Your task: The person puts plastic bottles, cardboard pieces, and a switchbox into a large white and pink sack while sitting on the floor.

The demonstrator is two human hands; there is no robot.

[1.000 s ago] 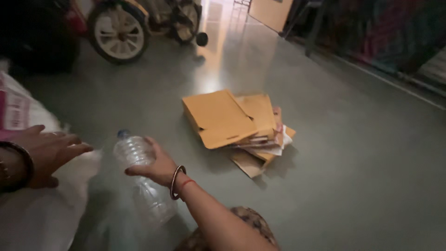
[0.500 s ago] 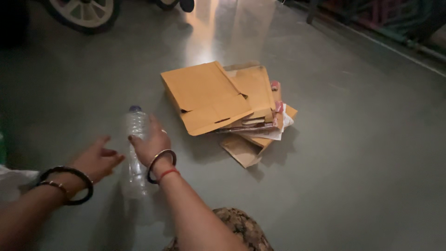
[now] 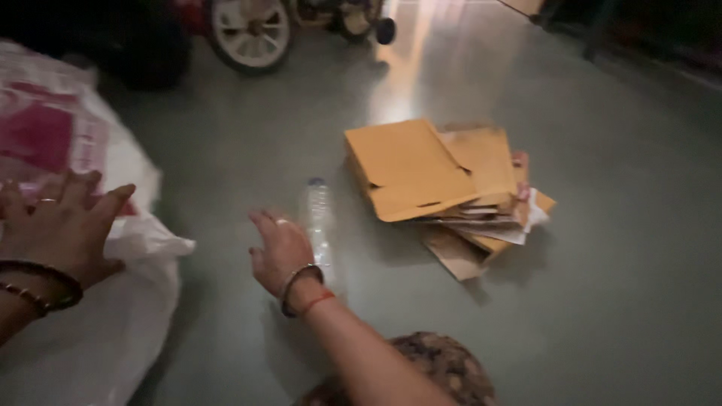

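Left hand (image 3: 64, 229) shifted onto white bag (image 3: 113, 316) | right hand (image 3: 282, 252) fingers spread, off bottle (image 3: 320, 222) just beside

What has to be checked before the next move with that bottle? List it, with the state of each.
1. Grip on the bottle: not ok. The right hand is open beside the clear plastic bottle, with its fingers not closed around it.
2. Cap in place: ok. A cap shows at the bottle's far end.
3. Bottle upright or lying down: cannot tell from this angle and blur.
4. Left hand free: not ok. The left hand lies flat and open on the white plastic sack.
5. Room around the bottle: ok. The stack of brown envelopes lies apart from it, with bare floor between.
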